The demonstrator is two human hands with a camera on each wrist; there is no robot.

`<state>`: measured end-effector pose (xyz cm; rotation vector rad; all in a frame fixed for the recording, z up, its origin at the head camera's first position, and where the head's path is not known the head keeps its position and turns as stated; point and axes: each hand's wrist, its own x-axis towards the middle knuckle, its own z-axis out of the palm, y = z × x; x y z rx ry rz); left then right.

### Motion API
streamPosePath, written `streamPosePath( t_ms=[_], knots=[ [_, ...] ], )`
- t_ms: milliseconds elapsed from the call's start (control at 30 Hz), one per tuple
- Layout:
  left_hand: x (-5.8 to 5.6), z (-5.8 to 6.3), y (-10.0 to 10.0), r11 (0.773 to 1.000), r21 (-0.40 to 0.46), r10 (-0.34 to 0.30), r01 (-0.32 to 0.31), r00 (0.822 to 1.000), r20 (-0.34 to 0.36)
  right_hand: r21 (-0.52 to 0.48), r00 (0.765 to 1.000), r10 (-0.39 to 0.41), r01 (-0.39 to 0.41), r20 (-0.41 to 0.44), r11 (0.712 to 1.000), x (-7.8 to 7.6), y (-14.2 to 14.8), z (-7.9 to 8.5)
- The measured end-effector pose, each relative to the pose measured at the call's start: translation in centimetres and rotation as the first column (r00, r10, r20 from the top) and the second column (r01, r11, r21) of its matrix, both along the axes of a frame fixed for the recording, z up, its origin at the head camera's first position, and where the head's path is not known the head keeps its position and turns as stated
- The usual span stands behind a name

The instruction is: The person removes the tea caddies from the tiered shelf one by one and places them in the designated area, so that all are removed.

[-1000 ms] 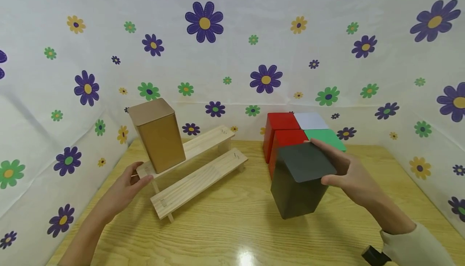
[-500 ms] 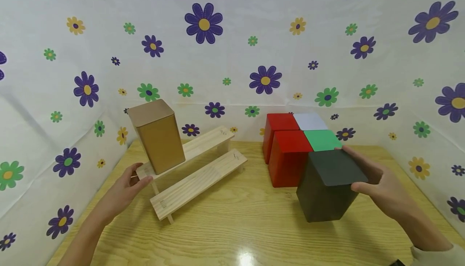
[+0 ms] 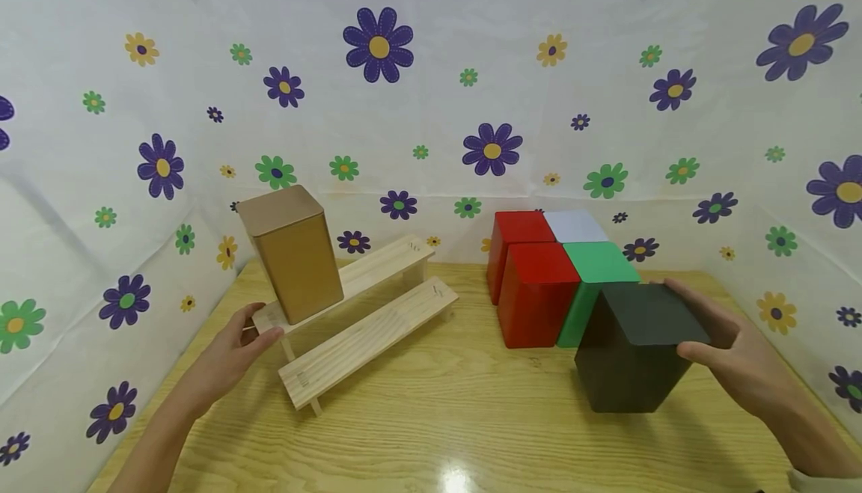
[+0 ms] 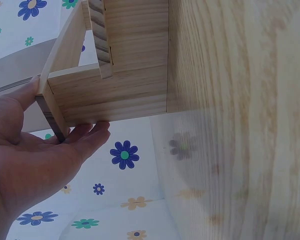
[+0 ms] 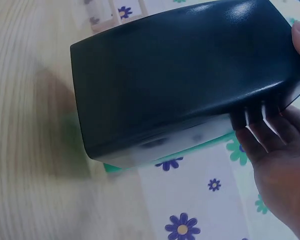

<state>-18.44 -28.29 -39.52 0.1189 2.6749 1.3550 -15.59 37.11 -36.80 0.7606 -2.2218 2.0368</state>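
Note:
My right hand [image 3: 737, 358] grips a black box [image 3: 626, 366] near its top, thumb on the near side and fingers on the far side. In the right wrist view the black box [image 5: 180, 85] looks slightly raised, with a shadow on the table beside it. My left hand [image 3: 225, 358] holds the left end of a two-step wooden rack [image 3: 370, 340], thumb on the upper step. Its fingers [image 4: 95, 137] lie against the rack's end in the left wrist view. A gold box [image 3: 299, 272] stands upright on the upper step, just above that hand.
Behind the black box a cluster stands on the table [image 3: 417, 433]: a front red box [image 3: 537, 298], a rear red box [image 3: 521, 225], a pale lavender box [image 3: 575, 226] and a green box [image 3: 599, 261]. A flower-patterned cloth [image 3: 431, 89] encloses the back and sides.
The black box has moved right with my right hand, from in front of the front red box to the green box's right front. My left hand, the rack and the gold box stay still.

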Motion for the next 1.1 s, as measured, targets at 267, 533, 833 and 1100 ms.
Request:
streamPosePath(
  t_ms=[267, 533, 833, 1100],
  knots=[
    [0.1, -0.1, 0.0, 1.000, -0.001, 0.000, 0.000, 1.000, -0.008, -0.039, 0.999, 0.041, -0.041, 0.004, 0.998, -0.4, 0.8, -1.5],
    [0.1, -0.1, 0.0, 1.000, 0.004, -0.004, 0.005, 1.000, -0.007, 0.063, 1.000, -0.005, 0.004, 0.017, 0.998, -0.4, 1.0, -2.7],
    [0.2, 0.1, 0.1, 1.000, 0.018, -0.006, 0.006, 1.000, 0.005, 0.164, 0.999, -0.032, 0.027, 0.027, 0.986, -1.1, 0.7, -2.2],
    [0.0, 0.0, 0.1, 1.000, 0.005, -0.005, 0.005, 1.000, 0.002, 0.277, 0.996, -0.090, 0.092, -0.023, 0.956, -1.3, 0.7, -1.9]
  ],
)
